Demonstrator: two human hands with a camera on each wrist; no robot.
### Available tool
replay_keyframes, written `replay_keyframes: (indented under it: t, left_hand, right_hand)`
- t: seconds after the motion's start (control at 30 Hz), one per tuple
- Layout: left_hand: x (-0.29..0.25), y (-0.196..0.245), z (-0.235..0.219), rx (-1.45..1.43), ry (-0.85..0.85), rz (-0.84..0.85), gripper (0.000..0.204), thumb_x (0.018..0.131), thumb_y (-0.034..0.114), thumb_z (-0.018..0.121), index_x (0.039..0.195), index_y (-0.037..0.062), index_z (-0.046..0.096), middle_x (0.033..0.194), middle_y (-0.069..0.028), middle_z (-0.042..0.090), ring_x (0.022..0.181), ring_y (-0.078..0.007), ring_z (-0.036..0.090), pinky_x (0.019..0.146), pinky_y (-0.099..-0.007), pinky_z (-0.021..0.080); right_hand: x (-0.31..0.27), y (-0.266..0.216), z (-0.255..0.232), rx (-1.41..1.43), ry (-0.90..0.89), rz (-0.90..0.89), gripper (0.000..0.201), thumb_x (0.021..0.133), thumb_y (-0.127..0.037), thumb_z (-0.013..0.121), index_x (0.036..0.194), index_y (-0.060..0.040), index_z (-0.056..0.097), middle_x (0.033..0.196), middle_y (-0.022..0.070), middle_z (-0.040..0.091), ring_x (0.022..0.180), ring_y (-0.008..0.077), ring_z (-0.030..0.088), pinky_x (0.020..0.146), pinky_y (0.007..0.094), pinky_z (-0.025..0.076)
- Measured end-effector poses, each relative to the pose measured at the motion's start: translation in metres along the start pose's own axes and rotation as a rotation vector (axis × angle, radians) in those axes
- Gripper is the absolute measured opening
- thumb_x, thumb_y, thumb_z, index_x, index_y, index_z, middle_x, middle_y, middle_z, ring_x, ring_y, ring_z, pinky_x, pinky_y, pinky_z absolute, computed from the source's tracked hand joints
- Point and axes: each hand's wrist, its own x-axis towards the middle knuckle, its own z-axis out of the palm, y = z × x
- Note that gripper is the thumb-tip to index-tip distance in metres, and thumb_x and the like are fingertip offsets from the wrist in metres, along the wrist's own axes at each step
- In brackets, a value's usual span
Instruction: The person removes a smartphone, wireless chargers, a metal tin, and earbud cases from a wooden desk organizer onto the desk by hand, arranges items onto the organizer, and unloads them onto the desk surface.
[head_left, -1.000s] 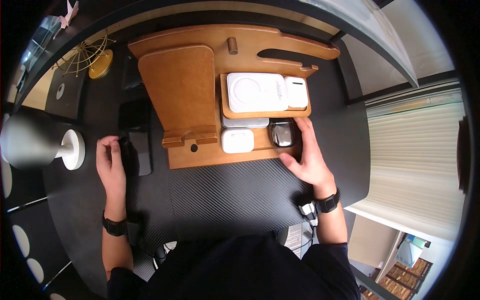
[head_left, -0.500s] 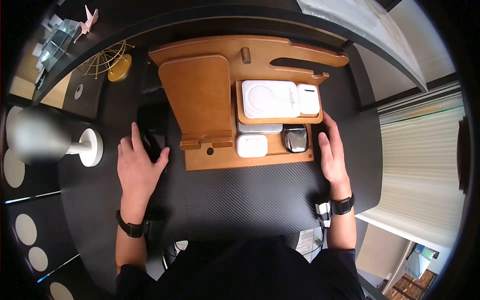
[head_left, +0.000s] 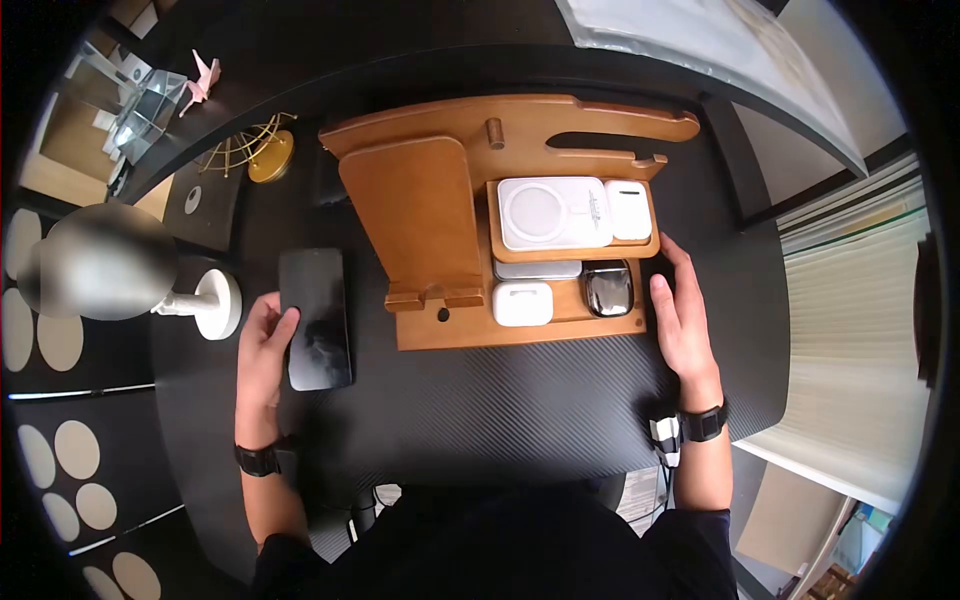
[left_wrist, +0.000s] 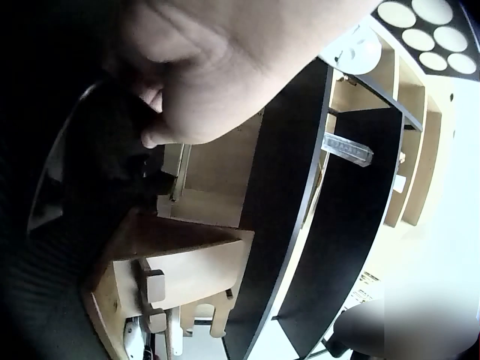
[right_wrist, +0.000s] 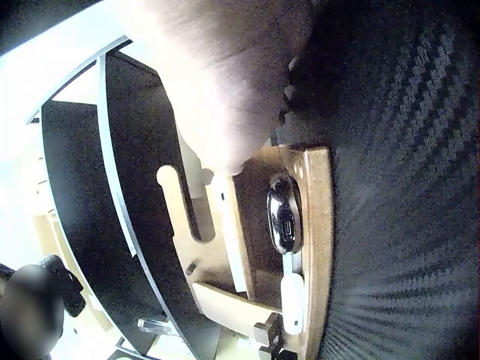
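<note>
a blurred lamp (head_left: 100,262) with a white base stands at the far left of the black desk (head_left: 500,400), and a gold wire ornament (head_left: 255,152) sits behind it. the left hand (head_left: 262,350) grips a black phone (head_left: 315,318), thumb across the dark screen and fingers under its left edge. the phone sits just above the desk, left of the wooden stand (head_left: 450,230) and apart from it, its long side running away from the person. in the left wrist view the left hand (left_wrist: 225,67) fills the top, and the dark phone (left_wrist: 97,165) shows beneath it.

the stand has a tall leaning board on its left and a tray on its right. the tray holds a white charger pad (head_left: 553,212) and a small white box (head_left: 628,210). in front of the tray a white earbud case (head_left: 522,303) lies just beside a shiny dark case (head_left: 608,292).

the right hand (head_left: 682,318) lies flat at the stand's right edge, fingers straight and relaxed, holding nothing. in the right wrist view the right hand (right_wrist: 225,90) presses against the stand (right_wrist: 315,225), with the dark case (right_wrist: 283,214) close by.
</note>
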Motion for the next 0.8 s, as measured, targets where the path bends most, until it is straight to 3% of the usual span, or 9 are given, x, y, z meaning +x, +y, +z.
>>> replay_keyframes:
  t: [0.13,0.2,0.3,0.33,0.47,0.5,0.6,0.7,0.8]
  left_hand:
    - [-0.014,0.014,0.002,-0.249,0.143,0.155,0.021,0.096,0.003,0.063,0.115,0.0071,0.055,0.090,0.0078,0.048,0.081,-0.0012,0.045,0.072,-0.0180,0.036]
    - [-0.017,0.023,0.004,-0.350,0.071,0.241,0.028,0.099,0.007,0.059,0.127,0.0069,0.052,0.109,0.0032,0.059,0.099,-0.0060,0.056,0.092,-0.0261,0.044]
    - [-0.011,0.041,0.030,-0.314,0.025,0.385,0.029,0.099,0.006,0.058,0.127,0.0074,0.051,0.106,0.0035,0.058,0.099,-0.0067,0.056,0.093,-0.0270,0.045]
    - [-0.011,0.059,0.054,-0.351,0.090,0.410,0.020,0.096,0.000,0.061,0.114,0.0065,0.054,0.091,0.0059,0.050,0.078,-0.0011,0.046,0.070,-0.0175,0.036]
    - [0.010,0.058,0.086,-0.359,-0.006,0.447,0.023,0.094,-0.007,0.061,0.113,0.0044,0.053,0.104,0.0024,0.056,0.087,-0.0027,0.050,0.077,-0.0186,0.040]
    - [0.009,0.068,0.097,-0.324,-0.071,0.546,0.024,0.094,-0.007,0.061,0.115,0.0027,0.053,0.107,0.0009,0.058,0.091,-0.0028,0.053,0.080,-0.0184,0.041]
    - [0.015,0.068,0.111,-0.261,-0.121,0.563,0.026,0.096,-0.003,0.061,0.120,0.0003,0.053,0.109,-0.0021,0.060,0.094,-0.0056,0.058,0.084,-0.0198,0.045]
    - [0.013,0.068,0.118,-0.264,-0.152,0.475,0.027,0.097,-0.002,0.060,0.123,0.0001,0.053,0.108,-0.0033,0.061,0.095,-0.0073,0.061,0.086,-0.0205,0.046]
    - [0.016,0.063,0.122,-0.256,-0.127,0.484,0.028,0.097,-0.001,0.061,0.124,-0.0007,0.053,0.107,-0.0038,0.062,0.093,-0.0077,0.062,0.082,-0.0214,0.049]
  right_hand:
    - [0.000,0.001,0.000,-0.013,0.002,-0.003,0.056,0.104,-0.035,0.046,0.143,0.0045,0.041,0.144,0.0237,0.046,0.136,0.0372,0.043,0.114,0.0418,0.033]
    - [0.000,0.005,0.001,-0.023,0.003,-0.012,0.053,0.104,-0.033,0.047,0.142,0.0042,0.042,0.144,0.0236,0.047,0.136,0.0371,0.044,0.113,0.0418,0.033]
    - [-0.001,0.004,0.002,-0.045,-0.008,-0.023,0.050,0.104,-0.030,0.047,0.141,0.0035,0.043,0.143,0.0233,0.047,0.136,0.0371,0.044,0.114,0.0418,0.033]
    - [-0.001,0.004,0.001,-0.054,-0.017,-0.030,0.049,0.104,-0.029,0.047,0.140,0.0034,0.044,0.143,0.0233,0.047,0.136,0.0371,0.043,0.114,0.0418,0.033]
    - [-0.001,0.003,0.001,-0.060,-0.033,-0.048,0.047,0.104,-0.028,0.046,0.139,0.0028,0.045,0.144,0.0231,0.047,0.137,0.0372,0.043,0.114,0.0416,0.032]
    - [-0.001,0.003,0.001,-0.055,-0.031,-0.051,0.047,0.104,-0.028,0.046,0.139,0.0027,0.045,0.144,0.0231,0.047,0.137,0.0372,0.043,0.114,0.0416,0.032]
    - [-0.001,0.004,0.001,-0.064,-0.028,-0.041,0.046,0.104,-0.028,0.046,0.139,0.0025,0.045,0.144,0.0228,0.046,0.137,0.0373,0.042,0.115,0.0418,0.032]
    - [0.000,0.005,0.001,-0.073,-0.022,-0.048,0.046,0.104,-0.029,0.046,0.139,0.0026,0.045,0.145,0.0229,0.046,0.137,0.0377,0.042,0.115,0.0423,0.032]
    - [0.000,0.002,0.001,-0.072,-0.031,-0.045,0.047,0.104,-0.029,0.047,0.138,0.0028,0.046,0.145,0.0233,0.046,0.137,0.0380,0.042,0.115,0.0427,0.032]
